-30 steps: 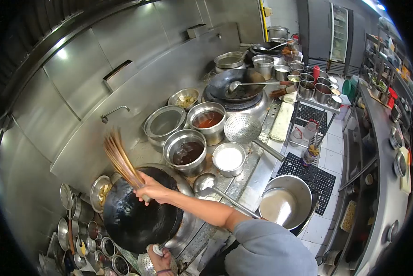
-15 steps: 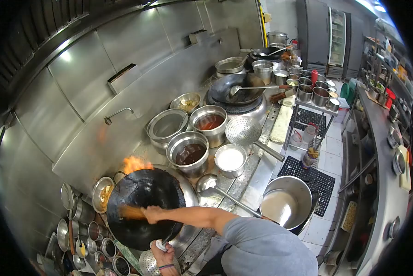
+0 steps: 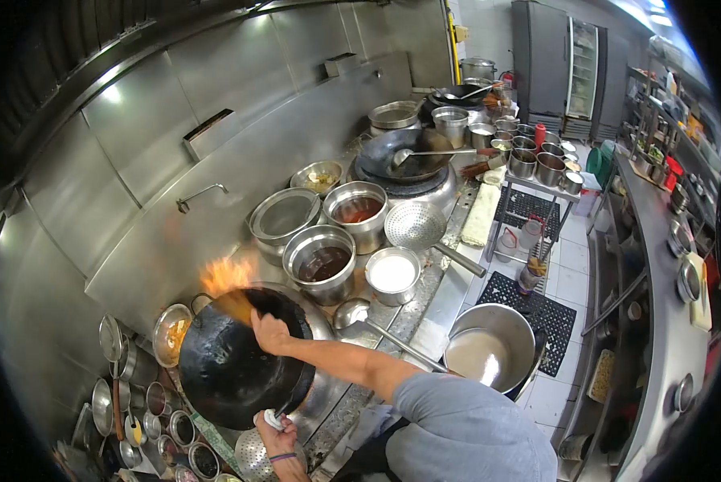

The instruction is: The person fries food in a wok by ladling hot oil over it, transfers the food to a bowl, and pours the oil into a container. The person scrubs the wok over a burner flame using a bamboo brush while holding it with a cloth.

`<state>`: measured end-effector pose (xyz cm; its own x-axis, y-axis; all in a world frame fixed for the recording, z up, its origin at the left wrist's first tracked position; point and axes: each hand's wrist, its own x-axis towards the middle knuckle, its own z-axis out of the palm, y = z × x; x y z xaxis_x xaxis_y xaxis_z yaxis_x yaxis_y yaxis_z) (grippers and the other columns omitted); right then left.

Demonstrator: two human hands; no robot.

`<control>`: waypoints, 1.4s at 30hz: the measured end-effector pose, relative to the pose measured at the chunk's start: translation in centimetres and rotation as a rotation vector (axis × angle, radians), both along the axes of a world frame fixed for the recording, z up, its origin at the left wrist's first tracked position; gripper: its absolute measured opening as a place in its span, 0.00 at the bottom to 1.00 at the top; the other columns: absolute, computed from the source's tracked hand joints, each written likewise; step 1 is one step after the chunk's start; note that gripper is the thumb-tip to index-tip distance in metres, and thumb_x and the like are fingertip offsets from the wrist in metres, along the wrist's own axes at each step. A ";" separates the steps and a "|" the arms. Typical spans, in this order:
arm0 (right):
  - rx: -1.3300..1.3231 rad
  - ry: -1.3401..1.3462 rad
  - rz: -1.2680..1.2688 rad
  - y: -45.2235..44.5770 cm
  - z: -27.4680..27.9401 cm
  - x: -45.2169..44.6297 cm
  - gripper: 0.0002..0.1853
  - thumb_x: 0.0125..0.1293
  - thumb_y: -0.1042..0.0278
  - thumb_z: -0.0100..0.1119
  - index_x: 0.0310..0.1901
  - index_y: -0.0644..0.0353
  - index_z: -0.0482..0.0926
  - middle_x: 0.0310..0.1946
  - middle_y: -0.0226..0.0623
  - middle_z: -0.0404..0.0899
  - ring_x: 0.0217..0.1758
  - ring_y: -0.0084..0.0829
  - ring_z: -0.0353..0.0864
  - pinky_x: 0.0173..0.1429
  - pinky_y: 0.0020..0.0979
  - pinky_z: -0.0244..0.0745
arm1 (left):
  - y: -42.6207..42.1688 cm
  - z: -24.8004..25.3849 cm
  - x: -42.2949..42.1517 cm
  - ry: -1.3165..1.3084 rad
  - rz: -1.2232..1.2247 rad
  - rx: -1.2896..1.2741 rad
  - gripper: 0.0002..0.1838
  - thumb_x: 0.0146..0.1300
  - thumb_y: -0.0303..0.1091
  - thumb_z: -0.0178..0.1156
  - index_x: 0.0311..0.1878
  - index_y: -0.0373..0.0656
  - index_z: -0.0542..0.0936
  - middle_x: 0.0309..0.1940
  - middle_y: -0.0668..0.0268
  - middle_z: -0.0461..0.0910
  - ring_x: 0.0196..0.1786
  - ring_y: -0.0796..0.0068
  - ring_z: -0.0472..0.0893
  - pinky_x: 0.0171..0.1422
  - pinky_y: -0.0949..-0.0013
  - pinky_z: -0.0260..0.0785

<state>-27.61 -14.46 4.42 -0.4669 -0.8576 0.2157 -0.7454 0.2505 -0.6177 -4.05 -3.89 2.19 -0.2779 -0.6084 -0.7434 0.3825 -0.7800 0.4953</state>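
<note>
My left hand (image 3: 277, 435), with a band at its wrist, is closed on a white cloth (image 3: 272, 418) at the handle of a large black wok (image 3: 236, 369). The wok is tilted on its burner. My right hand (image 3: 269, 332) is closed on a bamboo brush (image 3: 236, 307), smeared by motion, near the wok's upper rim. Orange flames (image 3: 227, 275) rise just behind that rim. Below the wok, a perforated strainer (image 3: 256, 458) lies close to my left hand. A ladle (image 3: 351, 313) rests right of the wok.
Metal pots of red sauce (image 3: 355, 210), dark sauce (image 3: 322, 263) and white contents (image 3: 392, 275) stand to the right. A perforated skimmer (image 3: 415, 225) lies beside them. A second wok (image 3: 402, 155) sits farther back. A large pot (image 3: 490, 349) stands at the right; small containers crowd the lower left.
The brush, raised over the wok at first, dropped into it and is now at its upper rim. Flames have appeared behind the wok. My left hand stays by the handle.
</note>
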 end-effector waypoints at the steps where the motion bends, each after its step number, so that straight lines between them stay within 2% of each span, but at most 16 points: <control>1: 0.094 0.105 0.208 -0.1 -2.2 0.2 0.34 0.60 0.69 0.59 0.68 0.66 0.64 0.42 0.60 0.81 0.40 0.54 0.86 0.43 0.49 0.83 | -0.2 -0.1 0.0 0.005 0.005 -0.008 0.15 0.64 0.53 0.54 0.34 0.52 0.73 0.21 0.66 0.72 0.18 0.76 0.69 0.16 0.76 0.53; 4: 0.600 0.050 0.657 1.1 -2.2 2.4 0.30 0.51 0.66 0.69 0.59 0.57 0.77 0.45 0.50 0.84 0.47 0.51 0.85 0.51 0.48 0.81 | -0.3 -0.4 0.1 0.034 -0.001 -0.022 0.16 0.66 0.53 0.52 0.34 0.51 0.73 0.20 0.66 0.72 0.17 0.76 0.69 0.16 0.76 0.53; 6: 0.891 -0.113 0.835 8.2 9.6 0.3 0.32 0.49 0.61 0.72 0.59 0.53 0.78 0.50 0.44 0.84 0.52 0.49 0.84 0.57 0.47 0.79 | -0.1 -1.3 0.2 0.044 -0.014 -0.135 0.14 0.68 0.51 0.52 0.34 0.52 0.74 0.19 0.65 0.73 0.15 0.75 0.69 0.15 0.75 0.53; 10: 0.674 0.390 0.427 4.6 7.8 -4.8 0.34 0.49 0.58 0.70 0.61 0.55 0.78 0.44 0.47 0.86 0.46 0.46 0.88 0.48 0.45 0.83 | -0.3 -2.0 0.1 0.009 0.027 -0.140 0.12 0.66 0.48 0.56 0.31 0.54 0.75 0.18 0.66 0.74 0.16 0.73 0.70 0.15 0.73 0.52; 14: 0.008 0.404 -0.024 3.3 3.8 -3.9 0.29 0.64 0.68 0.57 0.66 0.65 0.65 0.35 0.52 0.81 0.38 0.52 0.86 0.43 0.46 0.83 | 0.1 -1.2 -0.5 0.074 0.004 -0.117 0.10 0.67 0.43 0.53 0.32 0.51 0.75 0.19 0.65 0.73 0.17 0.72 0.70 0.16 0.73 0.52; 17: 0.341 0.403 0.424 4.9 3.5 -1.8 0.28 0.59 0.66 0.58 0.62 0.65 0.72 0.47 0.60 0.81 0.48 0.56 0.85 0.51 0.47 0.82 | 0.5 -1.0 -0.4 0.100 0.015 -0.095 0.09 0.68 0.42 0.52 0.32 0.50 0.74 0.18 0.66 0.72 0.17 0.72 0.70 0.15 0.73 0.52; 19: 0.654 0.309 0.790 7.1 5.9 -0.8 0.36 0.58 0.51 0.62 0.70 0.47 0.69 0.58 0.57 0.78 0.63 0.58 0.76 0.67 0.47 0.72 | 0.1 -1.3 -0.3 0.076 0.009 -0.101 0.09 0.68 0.41 0.52 0.33 0.50 0.74 0.18 0.66 0.71 0.17 0.72 0.70 0.15 0.72 0.51; 22: 0.679 0.287 1.074 9.6 10.5 -2.9 0.36 0.56 0.49 0.65 0.69 0.47 0.72 0.57 0.54 0.80 0.61 0.52 0.79 0.65 0.42 0.73 | 0.7 -0.1 -0.3 0.091 0.030 -0.096 0.09 0.68 0.41 0.52 0.33 0.49 0.73 0.19 0.66 0.70 0.17 0.72 0.70 0.14 0.72 0.51; 24: 0.780 0.392 1.040 8.7 14.1 -5.4 0.33 0.56 0.54 0.65 0.65 0.54 0.76 0.54 0.53 0.82 0.58 0.48 0.82 0.59 0.42 0.78 | 0.6 -0.5 -0.4 0.084 0.035 -0.107 0.09 0.68 0.40 0.52 0.33 0.48 0.73 0.19 0.65 0.71 0.17 0.71 0.70 0.14 0.72 0.52; 26: 0.671 0.669 0.483 5.9 10.1 -8.3 0.30 0.56 0.59 0.62 0.62 0.57 0.77 0.45 0.48 0.86 0.45 0.45 0.88 0.47 0.43 0.84 | 0.4 -0.7 -0.8 0.051 0.048 -0.105 0.09 0.68 0.40 0.52 0.33 0.47 0.73 0.19 0.64 0.71 0.17 0.71 0.70 0.14 0.72 0.52; 28: 0.172 0.748 0.130 6.3 6.9 -7.2 0.29 0.58 0.64 0.62 0.62 0.63 0.75 0.38 0.50 0.86 0.39 0.44 0.89 0.39 0.42 0.84 | 0.9 -0.7 -0.8 0.074 0.033 -0.097 0.10 0.68 0.40 0.53 0.32 0.47 0.73 0.19 0.64 0.71 0.16 0.71 0.70 0.14 0.72 0.53; 29: 0.213 0.713 0.166 7.7 9.3 -5.3 0.30 0.59 0.65 0.62 0.63 0.67 0.71 0.32 0.50 0.84 0.39 0.49 0.88 0.41 0.43 0.84 | 0.6 -0.6 -1.0 0.088 0.031 -0.096 0.10 0.68 0.39 0.53 0.32 0.47 0.73 0.19 0.64 0.71 0.16 0.71 0.70 0.14 0.72 0.54; 35: 0.932 0.349 0.949 7.2 12.4 -2.1 0.38 0.62 0.52 0.62 0.74 0.41 0.62 0.53 0.54 0.83 0.42 0.48 0.87 0.45 0.43 0.84 | 0.9 -0.4 -0.8 0.107 0.034 -0.080 0.10 0.68 0.39 0.54 0.32 0.46 0.73 0.19 0.66 0.69 0.16 0.72 0.70 0.15 0.74 0.52; 36: 0.644 0.647 0.832 2.8 4.3 -4.8 0.39 0.62 0.54 0.61 0.74 0.48 0.61 0.50 0.56 0.83 0.43 0.47 0.87 0.45 0.43 0.84 | 1.0 -0.2 -0.8 0.106 0.045 -0.085 0.10 0.67 0.39 0.54 0.32 0.46 0.73 0.19 0.66 0.68 0.17 0.72 0.70 0.15 0.74 0.52; 38: 0.374 0.567 0.291 0.9 3.6 -5.1 0.37 0.62 0.60 0.59 0.73 0.55 0.61 0.44 0.59 0.82 0.42 0.49 0.87 0.44 0.45 0.83 | 0.9 -0.4 -0.6 0.117 0.030 -0.061 0.10 0.67 0.39 0.54 0.32 0.46 0.73 0.19 0.66 0.68 0.17 0.72 0.70 0.15 0.74 0.52; 42: 0.003 0.295 -0.071 -1.1 -0.8 -0.6 0.36 0.63 0.68 0.56 0.72 0.58 0.56 0.38 0.56 0.78 0.41 0.55 0.85 0.45 0.48 0.83 | 0.7 -0.2 -0.7 0.105 0.019 -0.051 0.10 0.67 0.40 0.54 0.32 0.46 0.73 0.18 0.65 0.70 0.17 0.72 0.70 0.15 0.73 0.52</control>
